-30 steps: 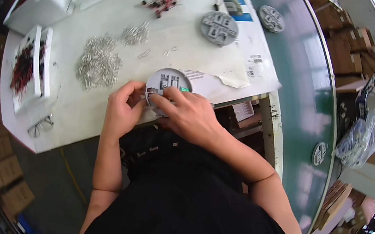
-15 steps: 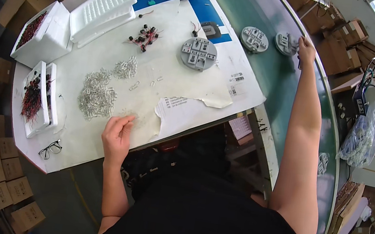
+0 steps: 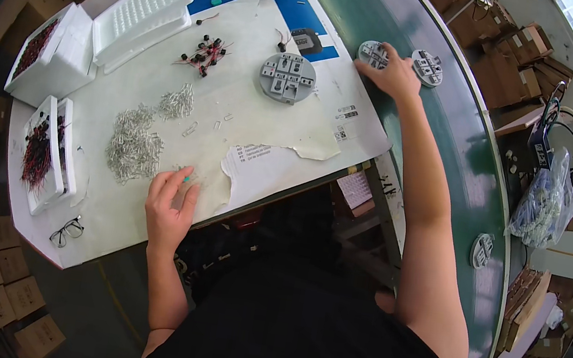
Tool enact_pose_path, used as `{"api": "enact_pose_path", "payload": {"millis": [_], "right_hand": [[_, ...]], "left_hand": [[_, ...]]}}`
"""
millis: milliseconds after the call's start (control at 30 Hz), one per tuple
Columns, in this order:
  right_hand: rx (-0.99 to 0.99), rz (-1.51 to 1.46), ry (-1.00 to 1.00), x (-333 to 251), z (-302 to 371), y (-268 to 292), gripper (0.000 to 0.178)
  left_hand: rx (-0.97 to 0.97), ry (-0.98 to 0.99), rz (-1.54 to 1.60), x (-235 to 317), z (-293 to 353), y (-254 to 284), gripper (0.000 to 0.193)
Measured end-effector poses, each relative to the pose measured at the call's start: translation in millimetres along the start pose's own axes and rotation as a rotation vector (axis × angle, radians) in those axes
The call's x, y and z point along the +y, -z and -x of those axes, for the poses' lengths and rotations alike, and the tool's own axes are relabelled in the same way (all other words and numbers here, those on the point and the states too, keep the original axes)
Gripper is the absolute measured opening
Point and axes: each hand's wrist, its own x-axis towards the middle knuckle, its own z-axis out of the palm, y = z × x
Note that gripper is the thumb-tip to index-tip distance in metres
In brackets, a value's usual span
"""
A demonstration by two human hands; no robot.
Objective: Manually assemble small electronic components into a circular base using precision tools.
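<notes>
My left hand (image 3: 169, 210) hovers over the near edge of the white work surface, fingers curved and thumb apart. A small teal spot shows at its fingertips; I cannot tell what it is. Beside it lies a pile of small clear U-shaped pieces (image 3: 134, 145), with a smaller heap (image 3: 177, 101) behind. My right hand (image 3: 398, 78) reaches onto the green belt, thumb and fingers spread at the edge of a round grey fixture (image 3: 373, 55) that it partly covers. A second round fixture (image 3: 427, 68) sits just right of those fingers. Another grey fixture (image 3: 287, 77) stands on the work surface.
Black parts with red wires (image 3: 205, 56) lie mid-table; more fill white foam trays (image 3: 56, 159) and a foam box (image 3: 60, 56) at left. Eyeglasses (image 3: 67, 231) rest at the near left corner. The green belt (image 3: 446, 151) runs along the right, carrying another fixture (image 3: 482, 250).
My right hand has moved left from the farther-right fixture to the one beside it. That right fixture now sits slightly turned. My left hand's fingers have spread apart. The whole view has shifted a little.
</notes>
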Motion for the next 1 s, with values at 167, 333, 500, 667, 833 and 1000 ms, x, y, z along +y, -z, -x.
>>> {"api": "enact_pose_path", "payload": {"millis": [167,333,500,667,833,1000], "right_hand": [[0.050,-0.179,0.020,-1.8,-12.3,-2.1,0.100],[-0.570,-0.543,0.929,-123.9,154.9,31.4,0.075],[-0.532,-0.577,0.968,-169.9,170.8,-7.1,0.056],[-0.456,-0.260,0.806,-194.9,131.6,-24.2,0.031],[-0.489,-0.091,0.765,-205.1,136.7,-28.4,0.018],[-0.347,-0.209,0.719,-193.5,147.8,-33.8,0.017]], "left_hand": [[0.059,0.011,0.068,0.1,7.1,8.9,0.034],[0.114,-0.033,0.148,4.0,9.1,15.5,0.056],[-0.052,-0.031,0.171,2.8,6.0,18.5,0.088],[-0.114,-0.019,0.177,2.7,-5.3,17.4,0.101],[-0.200,0.003,0.194,6.9,-15.9,9.6,0.108],[-0.158,-0.013,0.058,12.3,-15.8,3.0,0.104]]}}
